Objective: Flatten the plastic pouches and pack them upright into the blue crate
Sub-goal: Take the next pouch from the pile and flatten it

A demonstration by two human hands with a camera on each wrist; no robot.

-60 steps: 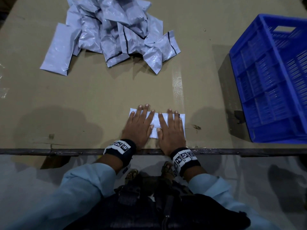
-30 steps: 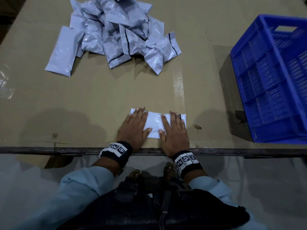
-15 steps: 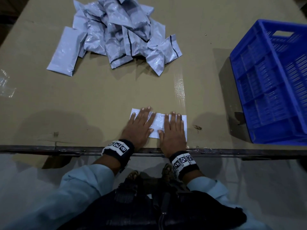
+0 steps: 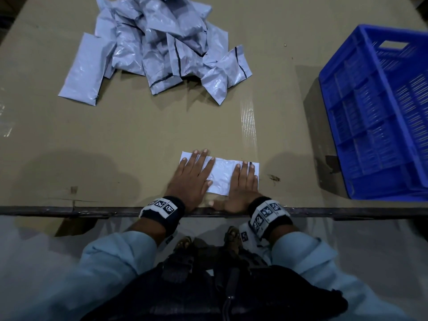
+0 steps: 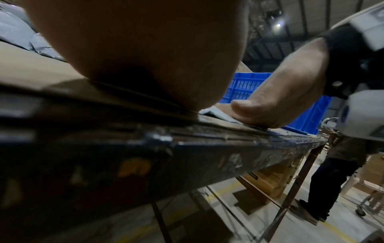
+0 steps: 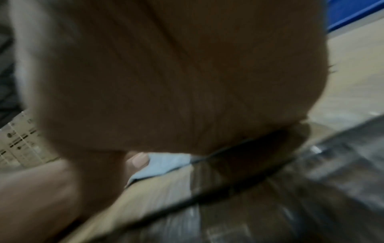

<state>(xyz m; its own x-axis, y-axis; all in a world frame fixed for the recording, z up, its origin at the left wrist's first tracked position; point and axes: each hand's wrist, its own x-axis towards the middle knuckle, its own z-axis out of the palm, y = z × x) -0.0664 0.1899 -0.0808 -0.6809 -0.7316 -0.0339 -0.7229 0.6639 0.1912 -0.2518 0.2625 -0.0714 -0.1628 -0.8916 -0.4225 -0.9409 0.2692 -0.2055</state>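
My left hand [image 4: 191,179] and right hand [image 4: 243,184] covered both ends of the pouch [image 4: 220,174], hiding its outer parts. The blue crate [image 4: 379,117] was cut off by the right edge, the pile of pouches [image 4: 157,42] by the top. The right wrist view was blurred; my palm blocked most of it.

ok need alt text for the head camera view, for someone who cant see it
Both hands, left hand and right hand, press flat on a white pouch at the near edge of a cardboard-covered table. A heap of grey pouches lies at the far side, and a blue crate stands to the right.
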